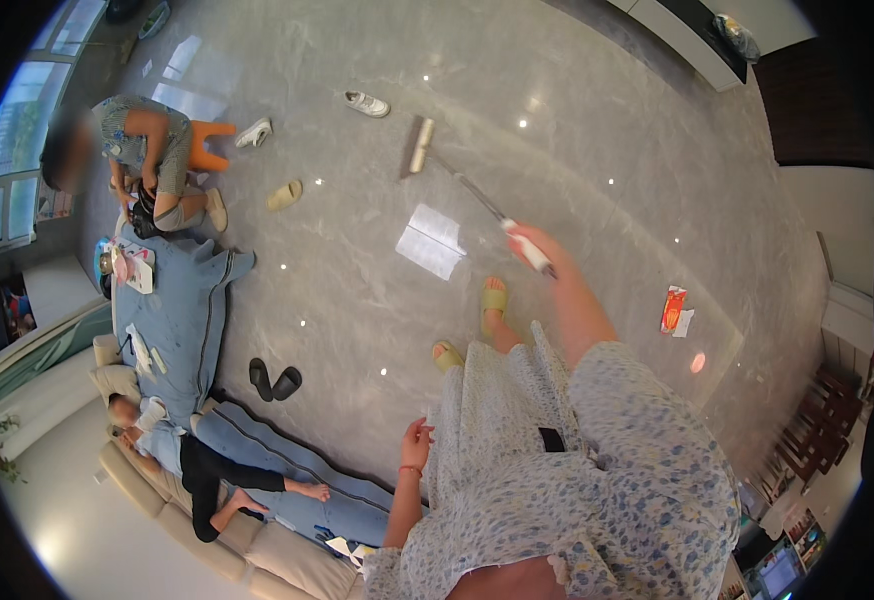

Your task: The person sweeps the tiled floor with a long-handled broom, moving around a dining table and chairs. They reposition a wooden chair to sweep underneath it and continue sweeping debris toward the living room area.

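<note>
My right hand (533,249) is closed round the white grip of a long-handled roller (422,145). Its metal shaft reaches away from me, and the pale roller head is at or just above the grey marble-look floor (347,247). At my side hangs my left hand (416,442), holding nothing, with its fingers loosely apart and a red band on the wrist. Below my hands are my feet in yellow-green slides (494,295). A red packet (673,309) lies on the floor to the right, beside a white piece of paper or wrapper (683,323).
One person (144,157) sits bent over by an orange stool (210,145); another (181,457) reclines on the blue-covered sofa (257,442). White sneakers (367,103), a beige slipper (284,196) and black slippers (286,383) lie on the floor. Dark wooden chairs (819,427) stand at right.
</note>
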`<move>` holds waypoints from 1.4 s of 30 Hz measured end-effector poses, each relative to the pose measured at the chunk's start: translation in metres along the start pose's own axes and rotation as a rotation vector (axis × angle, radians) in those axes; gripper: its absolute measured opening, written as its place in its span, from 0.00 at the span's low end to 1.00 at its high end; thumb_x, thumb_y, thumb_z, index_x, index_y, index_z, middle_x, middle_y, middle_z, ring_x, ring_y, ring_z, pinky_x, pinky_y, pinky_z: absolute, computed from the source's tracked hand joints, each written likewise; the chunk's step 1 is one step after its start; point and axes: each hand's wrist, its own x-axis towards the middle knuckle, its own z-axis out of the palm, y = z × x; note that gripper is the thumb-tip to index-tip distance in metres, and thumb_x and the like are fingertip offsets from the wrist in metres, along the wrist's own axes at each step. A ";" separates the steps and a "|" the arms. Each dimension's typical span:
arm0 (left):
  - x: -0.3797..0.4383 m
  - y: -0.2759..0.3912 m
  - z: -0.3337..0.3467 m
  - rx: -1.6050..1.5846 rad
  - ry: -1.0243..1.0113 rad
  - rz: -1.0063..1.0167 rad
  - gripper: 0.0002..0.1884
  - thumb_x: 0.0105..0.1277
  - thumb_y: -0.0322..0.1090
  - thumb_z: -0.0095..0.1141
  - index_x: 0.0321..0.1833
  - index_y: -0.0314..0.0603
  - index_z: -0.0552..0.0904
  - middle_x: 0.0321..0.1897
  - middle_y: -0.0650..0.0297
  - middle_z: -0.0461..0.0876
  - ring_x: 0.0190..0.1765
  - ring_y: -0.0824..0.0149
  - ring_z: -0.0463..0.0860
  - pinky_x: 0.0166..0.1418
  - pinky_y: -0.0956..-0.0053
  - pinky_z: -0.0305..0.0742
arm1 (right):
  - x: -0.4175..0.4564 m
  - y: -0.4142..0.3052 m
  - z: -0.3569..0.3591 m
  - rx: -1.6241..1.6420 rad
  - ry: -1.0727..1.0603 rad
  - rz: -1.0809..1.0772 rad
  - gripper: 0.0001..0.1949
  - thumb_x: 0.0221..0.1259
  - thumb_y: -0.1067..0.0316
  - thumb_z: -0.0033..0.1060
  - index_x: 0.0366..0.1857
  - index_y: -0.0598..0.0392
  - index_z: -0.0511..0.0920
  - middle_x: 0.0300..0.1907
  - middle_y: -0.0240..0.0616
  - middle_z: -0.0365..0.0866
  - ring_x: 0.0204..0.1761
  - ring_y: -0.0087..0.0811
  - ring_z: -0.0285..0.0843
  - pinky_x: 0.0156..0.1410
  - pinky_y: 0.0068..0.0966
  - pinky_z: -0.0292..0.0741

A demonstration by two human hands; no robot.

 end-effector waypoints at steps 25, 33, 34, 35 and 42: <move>0.096 0.084 -0.010 0.401 -0.209 0.107 0.15 0.54 0.27 0.42 0.45 0.36 0.71 0.28 0.58 0.78 0.23 0.70 0.76 0.28 0.78 0.72 | -0.236 0.138 -0.293 0.303 0.714 -0.185 0.07 0.46 0.72 0.49 0.29 0.54 0.65 0.16 0.30 0.65 0.13 0.20 0.63 0.14 0.17 0.63; 0.120 0.112 -0.032 0.349 -0.202 0.103 0.16 0.55 0.26 0.42 0.48 0.34 0.69 0.30 0.57 0.77 0.25 0.69 0.76 0.29 0.79 0.72 | -0.220 0.094 -0.160 0.130 0.598 -0.187 0.08 0.43 0.75 0.50 0.30 0.56 0.68 0.16 0.32 0.66 0.12 0.21 0.63 0.14 0.17 0.62; 0.120 0.116 -0.031 0.297 -0.198 0.123 0.16 0.55 0.26 0.42 0.48 0.34 0.69 0.30 0.57 0.77 0.26 0.69 0.76 0.29 0.79 0.72 | -0.216 0.088 -0.143 0.112 0.571 -0.191 0.09 0.43 0.75 0.50 0.31 0.56 0.68 0.17 0.32 0.67 0.12 0.21 0.63 0.14 0.17 0.62; 0.118 0.120 -0.032 0.291 -0.181 0.137 0.16 0.56 0.25 0.42 0.48 0.34 0.69 0.30 0.57 0.77 0.26 0.69 0.76 0.29 0.79 0.72 | -0.213 0.082 -0.124 0.094 0.544 -0.194 0.09 0.43 0.75 0.50 0.32 0.57 0.68 0.17 0.32 0.67 0.13 0.21 0.63 0.14 0.17 0.62; 0.089 0.125 -0.045 0.240 -0.101 0.131 0.15 0.54 0.25 0.44 0.46 0.36 0.70 0.27 0.59 0.77 0.24 0.70 0.76 0.29 0.79 0.72 | -0.209 0.051 -0.056 -0.144 0.412 -0.177 0.12 0.43 0.74 0.50 0.35 0.58 0.68 0.17 0.32 0.67 0.13 0.20 0.64 0.16 0.16 0.62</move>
